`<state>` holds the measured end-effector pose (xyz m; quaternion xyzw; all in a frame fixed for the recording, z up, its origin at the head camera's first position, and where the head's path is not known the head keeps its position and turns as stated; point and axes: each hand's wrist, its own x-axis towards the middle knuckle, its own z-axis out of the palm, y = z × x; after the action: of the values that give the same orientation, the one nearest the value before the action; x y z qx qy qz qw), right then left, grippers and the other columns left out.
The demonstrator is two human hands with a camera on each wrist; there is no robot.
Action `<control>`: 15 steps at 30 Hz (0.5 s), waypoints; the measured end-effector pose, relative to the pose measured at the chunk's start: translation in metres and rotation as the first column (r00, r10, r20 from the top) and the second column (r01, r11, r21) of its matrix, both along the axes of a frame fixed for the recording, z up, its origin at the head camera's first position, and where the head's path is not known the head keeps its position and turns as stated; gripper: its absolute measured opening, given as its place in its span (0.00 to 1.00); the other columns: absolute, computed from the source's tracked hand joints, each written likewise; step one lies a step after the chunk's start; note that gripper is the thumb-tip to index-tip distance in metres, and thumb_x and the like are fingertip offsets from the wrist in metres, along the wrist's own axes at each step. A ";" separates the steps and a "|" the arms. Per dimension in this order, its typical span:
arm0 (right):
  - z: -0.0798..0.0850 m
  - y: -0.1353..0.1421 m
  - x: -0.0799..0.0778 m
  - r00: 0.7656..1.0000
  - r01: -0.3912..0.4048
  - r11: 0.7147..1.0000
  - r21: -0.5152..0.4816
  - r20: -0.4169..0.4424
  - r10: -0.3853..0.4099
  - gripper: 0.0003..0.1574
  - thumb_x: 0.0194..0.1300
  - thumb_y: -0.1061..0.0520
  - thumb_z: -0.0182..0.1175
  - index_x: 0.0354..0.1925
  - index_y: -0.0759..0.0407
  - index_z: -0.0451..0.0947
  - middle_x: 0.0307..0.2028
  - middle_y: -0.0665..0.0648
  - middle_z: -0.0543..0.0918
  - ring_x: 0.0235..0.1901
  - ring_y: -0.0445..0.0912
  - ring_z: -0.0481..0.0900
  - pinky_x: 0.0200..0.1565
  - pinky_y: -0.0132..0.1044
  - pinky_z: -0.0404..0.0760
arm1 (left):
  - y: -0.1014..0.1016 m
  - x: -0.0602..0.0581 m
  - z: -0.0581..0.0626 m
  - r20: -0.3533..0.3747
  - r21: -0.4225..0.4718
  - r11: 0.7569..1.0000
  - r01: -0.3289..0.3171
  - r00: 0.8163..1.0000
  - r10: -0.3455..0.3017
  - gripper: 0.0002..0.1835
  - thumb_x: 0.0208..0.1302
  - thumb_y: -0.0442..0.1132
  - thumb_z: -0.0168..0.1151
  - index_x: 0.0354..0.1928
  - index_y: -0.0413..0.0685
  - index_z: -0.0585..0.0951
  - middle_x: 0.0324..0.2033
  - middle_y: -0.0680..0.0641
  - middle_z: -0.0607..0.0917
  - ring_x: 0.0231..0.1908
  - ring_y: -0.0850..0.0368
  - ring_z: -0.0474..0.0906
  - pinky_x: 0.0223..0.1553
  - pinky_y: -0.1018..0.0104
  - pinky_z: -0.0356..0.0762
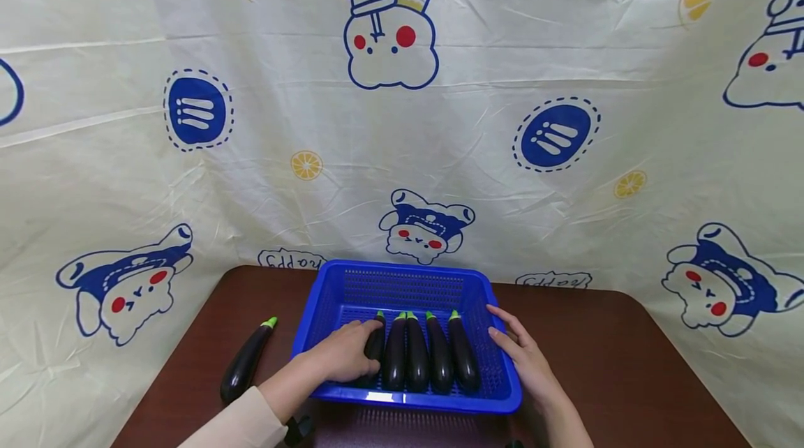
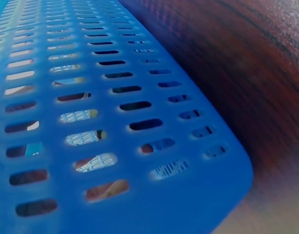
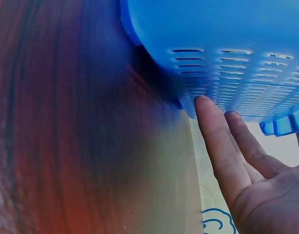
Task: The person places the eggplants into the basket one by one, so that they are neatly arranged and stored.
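Observation:
A blue plastic basket [image 1: 402, 398] with slotted walls stands on the table, holding several dark eggplants [image 1: 417, 357] in a row, green stem ends pointing away from me. My left hand [image 1: 344, 354] reaches over the basket's near left side and grips the leftmost eggplant [image 1: 375, 345], partly covering it. At the right side, my right hand [image 1: 526, 364] holds the rim, two digits over its top. In the right wrist view, two fingers [image 3: 220, 141] lie against the slotted outer wall [image 3: 227, 73]. The left wrist view shows just the basket wall [image 2: 115, 107] and tabletop, no fingers.
One more eggplant [image 1: 245, 363] lies on the brown table [image 1: 603, 364], left of the basket. Behind the table hangs a pale printed cloth [image 1: 477, 134], close to the basket's far side.

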<state>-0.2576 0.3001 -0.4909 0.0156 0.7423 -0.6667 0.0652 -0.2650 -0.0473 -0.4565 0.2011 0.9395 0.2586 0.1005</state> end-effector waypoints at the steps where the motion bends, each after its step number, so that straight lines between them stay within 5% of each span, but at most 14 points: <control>1: 0.000 0.000 0.000 1.000 0.005 1.000 -0.007 -0.001 -0.005 0.35 0.79 0.42 0.55 0.78 0.41 0.61 0.74 0.67 0.67 0.55 0.55 0.85 0.48 0.51 0.89 | 0.000 0.000 0.000 -0.002 -0.003 1.000 0.002 1.000 -0.002 0.40 0.56 0.43 0.74 0.71 0.43 0.73 0.56 0.38 0.83 0.56 0.43 0.79 0.58 0.43 0.78; 15: 0.001 0.000 0.002 1.000 0.019 1.000 -0.014 -0.004 -0.019 0.33 0.79 0.42 0.55 0.77 0.40 0.63 0.73 0.67 0.68 0.57 0.57 0.84 0.50 0.53 0.88 | -0.011 0.003 0.006 -0.036 0.016 0.999 0.032 0.999 -0.031 0.32 0.60 0.45 0.74 0.66 0.46 0.78 0.61 0.37 0.82 0.63 0.38 0.78 0.62 0.37 0.76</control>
<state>-0.2559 0.3001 -0.4895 0.0208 0.7376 -0.6725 0.0576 -0.2624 -0.0582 -0.4507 0.2214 0.9357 0.2608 0.0859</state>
